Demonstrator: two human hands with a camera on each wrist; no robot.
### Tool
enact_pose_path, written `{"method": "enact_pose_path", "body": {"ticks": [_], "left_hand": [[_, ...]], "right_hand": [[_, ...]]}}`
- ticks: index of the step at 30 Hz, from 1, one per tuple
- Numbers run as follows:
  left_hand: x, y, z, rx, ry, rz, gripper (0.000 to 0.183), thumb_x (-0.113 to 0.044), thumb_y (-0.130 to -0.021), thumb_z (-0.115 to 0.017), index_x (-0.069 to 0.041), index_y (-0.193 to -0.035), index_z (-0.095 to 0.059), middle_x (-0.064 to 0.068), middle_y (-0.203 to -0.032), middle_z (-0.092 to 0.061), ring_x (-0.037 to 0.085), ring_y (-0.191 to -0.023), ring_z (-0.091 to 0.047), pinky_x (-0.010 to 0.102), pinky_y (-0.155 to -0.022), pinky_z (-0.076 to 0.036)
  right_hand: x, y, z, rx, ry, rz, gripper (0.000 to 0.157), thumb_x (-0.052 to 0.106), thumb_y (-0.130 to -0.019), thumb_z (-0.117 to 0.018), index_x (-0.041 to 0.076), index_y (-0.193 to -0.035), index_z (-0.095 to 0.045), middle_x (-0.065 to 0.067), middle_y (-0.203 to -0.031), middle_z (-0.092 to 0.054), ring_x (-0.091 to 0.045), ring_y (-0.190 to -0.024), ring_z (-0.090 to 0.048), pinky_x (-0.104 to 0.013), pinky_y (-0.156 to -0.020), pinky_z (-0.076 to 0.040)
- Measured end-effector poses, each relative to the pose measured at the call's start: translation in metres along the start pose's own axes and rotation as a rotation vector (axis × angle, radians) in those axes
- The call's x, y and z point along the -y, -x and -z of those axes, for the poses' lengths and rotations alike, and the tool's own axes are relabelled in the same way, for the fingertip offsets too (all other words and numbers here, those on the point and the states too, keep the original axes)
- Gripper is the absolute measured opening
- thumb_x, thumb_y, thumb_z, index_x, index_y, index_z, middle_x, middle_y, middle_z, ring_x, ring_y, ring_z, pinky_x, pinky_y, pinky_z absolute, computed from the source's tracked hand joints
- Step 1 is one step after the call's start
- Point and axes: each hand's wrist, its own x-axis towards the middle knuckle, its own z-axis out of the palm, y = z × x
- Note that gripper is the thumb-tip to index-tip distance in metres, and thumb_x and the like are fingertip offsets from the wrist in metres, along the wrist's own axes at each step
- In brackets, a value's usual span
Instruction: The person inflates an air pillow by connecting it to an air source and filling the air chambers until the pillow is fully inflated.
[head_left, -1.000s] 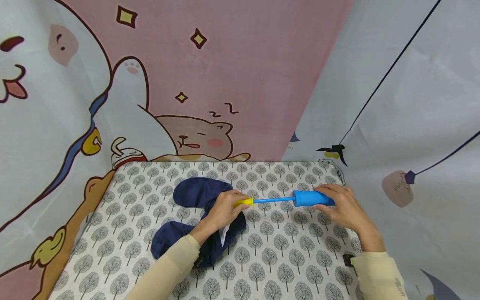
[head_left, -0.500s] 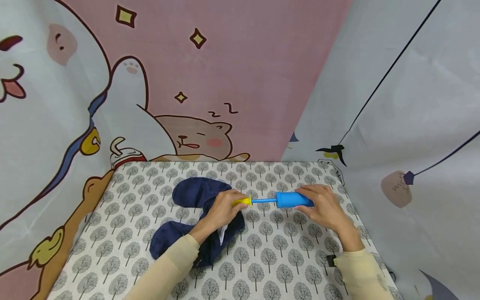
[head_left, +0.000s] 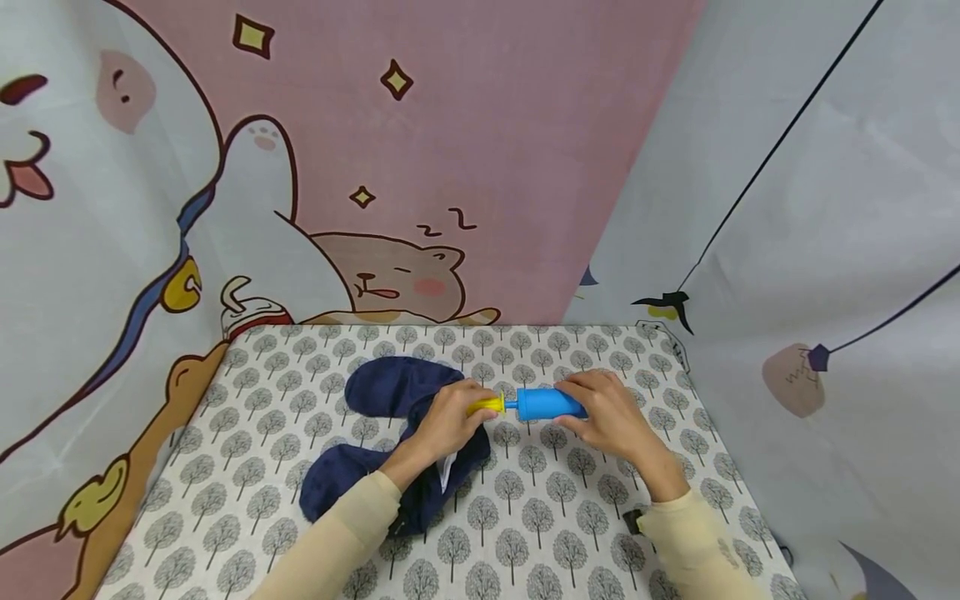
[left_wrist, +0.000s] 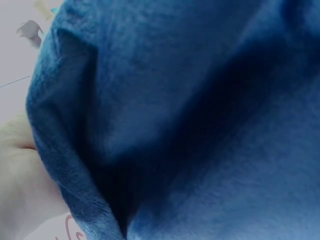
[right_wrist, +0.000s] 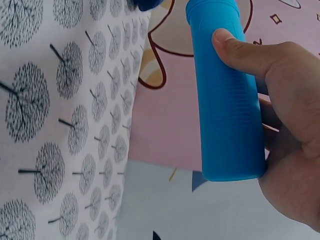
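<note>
At left, a navy fabric piece (head_left: 397, 387) lies on the tree-patterned table (head_left: 525, 533), partly behind the left hand (head_left: 446, 419), whose fingers grip a yellow handle (head_left: 487, 405). Rightward, a blue rod (head_left: 511, 405) joins it to a blue barrel (head_left: 547, 404), gripped between the thumb and fingers of the right hand (head_left: 606, 414).

The left hand (head_left: 448, 419) partly hides the yellow handle (head_left: 487, 405) — navy fabric (left_wrist: 160, 95) in left wrist view is blurred.

Even light, blurry left wrist view.
</note>
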Motion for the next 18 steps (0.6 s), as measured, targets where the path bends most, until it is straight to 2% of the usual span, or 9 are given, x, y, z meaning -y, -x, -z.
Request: {"method": "enact_pose_path", "body": {"ticks": [4, 8, 12, 18], "left_hand": [[-0.006, 0.0, 0.002, 0.026, -0.025, 0.024, 0.029, -0.013, -0.104, -0.081, -0.003, -0.131, -0.083, 0.013, -0.114, -0.079, 0.025, -0.094, -0.075, 0.034, -0.082, -0.062], [-0.002, 0.001, 0.002, 0.019, -0.022, 0.004, 0.029, -0.013, -0.103, -0.082, -0.005, -0.131, -0.083, 0.012, -0.113, -0.079, 0.024, -0.094, -0.075, 0.032, -0.081, -0.062], [0.003, 0.0, 0.004, -0.002, -0.002, -0.017, 0.03, -0.012, -0.102, -0.083, -0.003, -0.13, -0.083, 0.012, -0.112, -0.079, 0.022, -0.092, -0.074, 0.031, -0.079, -0.062], [-0.003, -0.001, 0.009, 0.016, -0.019, 0.046, 0.029, -0.014, -0.103, -0.083, -0.005, -0.131, -0.083, 0.011, -0.113, -0.079, 0.023, -0.096, -0.076, 0.033, -0.083, -0.063]], "right_hand": [[0.006, -0.003, -0.005, 0.025, -0.013, -0.01, 0.057, 0.029, -0.083, -0.103, 0.004, -0.13, -0.082, -0.018, -0.129, -0.082, -0.038, -0.117, -0.076, -0.063, -0.105, -0.058], [0.004, -0.002, -0.007, 0.047, -0.039, -0.045, 0.056, 0.032, -0.084, -0.102, 0.006, -0.13, -0.082, -0.016, -0.131, -0.081, -0.038, -0.12, -0.076, -0.063, -0.107, -0.058], [-0.009, 0.005, 0.0, 0.057, -0.077, -0.1, 0.057, 0.03, -0.085, -0.102, 0.006, -0.132, -0.081, -0.017, -0.133, -0.079, -0.041, -0.124, -0.075, -0.064, -0.107, -0.059], [-0.033, 0.021, 0.016, 0.066, -0.111, -0.157, 0.055, 0.024, -0.086, -0.101, 0.006, -0.134, -0.08, -0.02, -0.137, -0.077, -0.046, -0.127, -0.073, -0.07, -0.107, -0.055]]}}
